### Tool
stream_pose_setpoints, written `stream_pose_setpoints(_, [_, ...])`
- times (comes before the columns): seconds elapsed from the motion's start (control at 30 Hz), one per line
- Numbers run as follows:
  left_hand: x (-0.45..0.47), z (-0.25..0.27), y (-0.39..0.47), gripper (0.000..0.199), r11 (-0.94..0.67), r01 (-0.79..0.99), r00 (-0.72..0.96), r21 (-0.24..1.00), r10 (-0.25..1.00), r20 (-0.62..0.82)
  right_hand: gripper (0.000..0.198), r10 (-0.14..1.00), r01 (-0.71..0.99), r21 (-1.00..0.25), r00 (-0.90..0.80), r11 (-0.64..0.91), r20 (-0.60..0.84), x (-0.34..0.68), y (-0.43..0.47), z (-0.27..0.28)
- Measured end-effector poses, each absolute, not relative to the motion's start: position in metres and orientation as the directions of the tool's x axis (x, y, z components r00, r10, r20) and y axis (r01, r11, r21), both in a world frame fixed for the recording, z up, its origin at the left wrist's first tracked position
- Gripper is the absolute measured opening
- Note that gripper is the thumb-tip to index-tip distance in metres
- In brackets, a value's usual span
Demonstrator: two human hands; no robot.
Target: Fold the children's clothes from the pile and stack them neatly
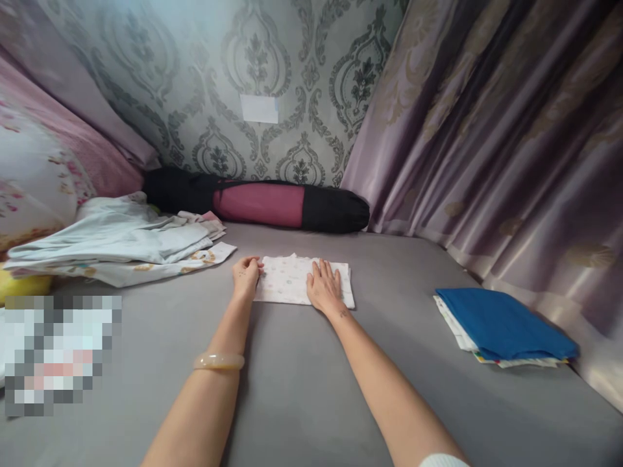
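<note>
A white cloth garment with a small faint print (287, 280) lies folded into a flat rectangle on the grey sheet (302, 376). At its left edge, my left hand (246, 275) is closed, with the fingertips pinching the cloth's side. My right hand (324, 287) rests flat on the right part of the garment, fingers stretched forward and slightly apart. A pale bangle (219, 361) circles my left forearm.
Loose pale clothes (121, 237) lie heaped at the left. Folded cloths with a blue one on top (506, 321) sit at the right. A long black and maroon bag (257, 204) lies along the wall; purple curtains (467, 130) hang on the right.
</note>
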State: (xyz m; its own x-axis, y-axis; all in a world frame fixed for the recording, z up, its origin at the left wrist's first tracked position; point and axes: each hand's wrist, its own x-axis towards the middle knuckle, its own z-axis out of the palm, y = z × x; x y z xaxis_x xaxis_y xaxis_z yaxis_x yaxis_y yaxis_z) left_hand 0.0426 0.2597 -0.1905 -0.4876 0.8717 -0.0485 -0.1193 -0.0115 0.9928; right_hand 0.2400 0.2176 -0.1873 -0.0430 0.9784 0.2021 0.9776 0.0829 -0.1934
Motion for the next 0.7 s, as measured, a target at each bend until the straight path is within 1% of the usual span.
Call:
stream_pose_setpoints(0.4, [0.042, -0.194, 0.262, 0.025, -0.005, -0.053, -0.483, 0.999, 0.876, -0.022, 0.052, 0.978, 0.976, -0.204, -0.04, 0.083, 0.204, 0.242, 0.217, -0.187])
stream_pose_setpoints(0.57, [0.041, -0.196, 0.265, 0.027, -0.012, 0.007, -0.453, 1.0, 0.891, 0.014, 0.052, 0.979, 0.983, -0.183, 0.002, 0.036, 0.202, 0.253, 0.214, -0.186])
stream_pose_setpoints(0.6, [0.041, -0.196, 0.265, 0.027, -0.024, 0.03, -0.448, 0.999, 0.893, 0.035, 0.053, 0.978, 0.984, -0.175, 0.009, 0.028, 0.207, 0.257, 0.214, -0.185])
stream_pose_setpoints(0.7, [0.047, -0.193, 0.261, 0.026, -0.114, 0.175, -0.381, 0.978, 0.908, 0.174, 0.053, 0.974, 0.987, -0.162, 0.031, 0.006, 0.225, 0.268, 0.211, -0.183])
